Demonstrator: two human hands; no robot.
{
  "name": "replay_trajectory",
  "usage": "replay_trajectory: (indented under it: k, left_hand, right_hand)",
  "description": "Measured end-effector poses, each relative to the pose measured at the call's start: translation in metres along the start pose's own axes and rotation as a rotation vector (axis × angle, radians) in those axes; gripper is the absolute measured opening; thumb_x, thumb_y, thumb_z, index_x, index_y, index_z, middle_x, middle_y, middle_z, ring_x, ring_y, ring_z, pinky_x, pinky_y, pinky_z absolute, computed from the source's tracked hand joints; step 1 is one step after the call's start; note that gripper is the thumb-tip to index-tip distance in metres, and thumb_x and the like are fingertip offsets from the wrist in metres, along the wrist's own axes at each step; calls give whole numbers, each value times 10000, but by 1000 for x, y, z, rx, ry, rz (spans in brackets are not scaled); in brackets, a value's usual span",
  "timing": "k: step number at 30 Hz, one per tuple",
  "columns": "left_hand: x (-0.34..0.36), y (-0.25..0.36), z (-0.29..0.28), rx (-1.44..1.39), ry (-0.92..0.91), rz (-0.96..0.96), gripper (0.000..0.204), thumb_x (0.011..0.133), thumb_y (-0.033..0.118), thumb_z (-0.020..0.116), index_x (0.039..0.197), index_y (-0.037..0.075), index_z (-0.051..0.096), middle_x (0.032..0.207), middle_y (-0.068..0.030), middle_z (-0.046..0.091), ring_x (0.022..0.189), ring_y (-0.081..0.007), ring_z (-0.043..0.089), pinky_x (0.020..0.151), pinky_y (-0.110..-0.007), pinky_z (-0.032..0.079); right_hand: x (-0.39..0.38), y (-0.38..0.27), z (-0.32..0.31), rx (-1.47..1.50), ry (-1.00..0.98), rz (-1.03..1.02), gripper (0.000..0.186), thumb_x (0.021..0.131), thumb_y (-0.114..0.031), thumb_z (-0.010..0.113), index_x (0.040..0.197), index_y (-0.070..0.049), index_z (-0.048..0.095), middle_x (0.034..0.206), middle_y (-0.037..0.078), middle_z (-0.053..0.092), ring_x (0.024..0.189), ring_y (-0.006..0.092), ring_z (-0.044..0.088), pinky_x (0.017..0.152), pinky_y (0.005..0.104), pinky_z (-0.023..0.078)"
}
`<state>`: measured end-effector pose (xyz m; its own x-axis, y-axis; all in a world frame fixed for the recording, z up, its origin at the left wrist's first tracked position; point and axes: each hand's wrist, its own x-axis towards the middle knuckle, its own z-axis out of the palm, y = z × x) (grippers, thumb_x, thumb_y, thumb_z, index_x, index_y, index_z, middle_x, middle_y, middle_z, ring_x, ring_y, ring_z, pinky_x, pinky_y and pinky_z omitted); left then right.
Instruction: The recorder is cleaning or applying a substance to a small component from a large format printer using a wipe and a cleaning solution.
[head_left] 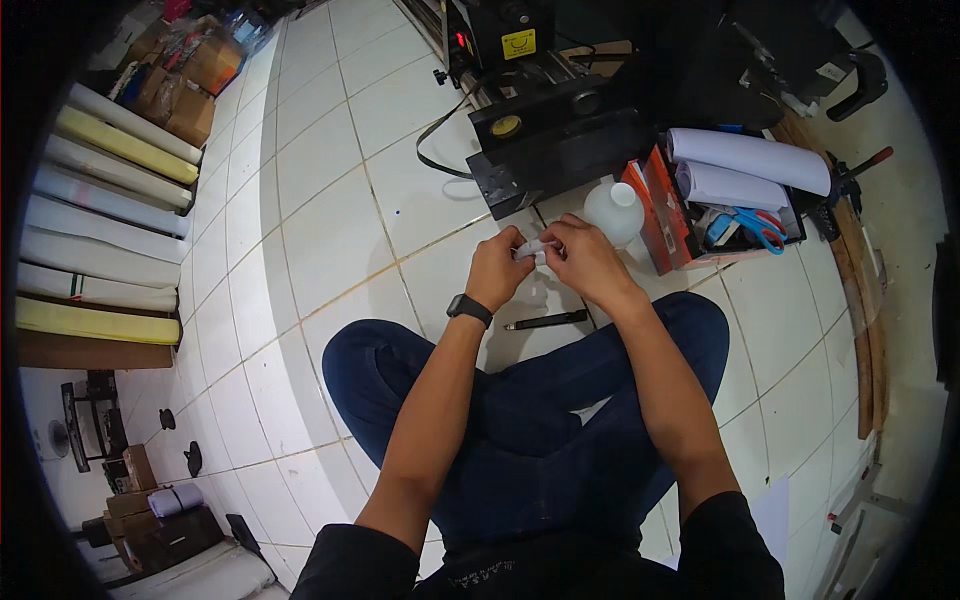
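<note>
Between the fingertips of both hands is a small white piece [532, 251], perhaps folded paper or soft plastic; its kind is too small to make out. My left hand [494, 272], with a dark watch on the wrist, pinches it from the left. From the right, my right hand [590, 264] closes its fingers on the same piece. A whitish translucent bottle [614, 214] stands on the tiles just beyond my right hand. Below the hands, before my crossed legs, lies a black utility knife [546, 321].
An orange and black box [662, 225] at the right holds white paper rolls [750, 162] and blue-handled scissors [765, 232]. Ahead stands a black machine [560, 140] with a cable on the floor. Long white and yellow rolls [100, 240] line the left side.
</note>
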<state>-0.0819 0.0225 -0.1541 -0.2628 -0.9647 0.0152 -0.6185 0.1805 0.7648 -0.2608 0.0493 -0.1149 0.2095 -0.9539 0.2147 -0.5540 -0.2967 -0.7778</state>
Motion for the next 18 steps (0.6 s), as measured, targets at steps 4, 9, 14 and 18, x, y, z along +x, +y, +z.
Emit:
replay_trajectory:
  k: [4,9,14,18]
  left_hand:
    - [1,0,-1,46,-1,50,245,732,107,734,922,-16,640,765,-179,675,704,-271,679,642,-348,515]
    - [1,-5,-1,88,26,194,238,736,105,738,914,-18,639,755,-170,665,703,-270,666,642,-355,506]
    - [6,0,-9,-41,-94,79,210,753,97,757,894,-5,641,730,-130,666,697,-182,671,610,-312,488]
    - [11,4,-29,-126,-185,39,191,758,104,782,878,14,663,676,-68,627,629,-108,578,582,-278,454]
  right_hand:
    - [1,-2,2,-34,-22,8,127,822,-39,640,930,28,634,931,175,622,835,378,635,751,447,508]
    - [0,-1,5,-26,-46,-11,115,835,-49,632,914,34,628,918,187,620,833,394,627,756,461,500]
    - [1,-4,-1,-62,4,14,119,850,-71,634,900,37,625,910,202,625,834,400,622,748,459,498]
    - [5,-14,-3,-85,86,-49,151,871,-119,639,846,29,627,876,194,629,780,397,626,708,460,500]
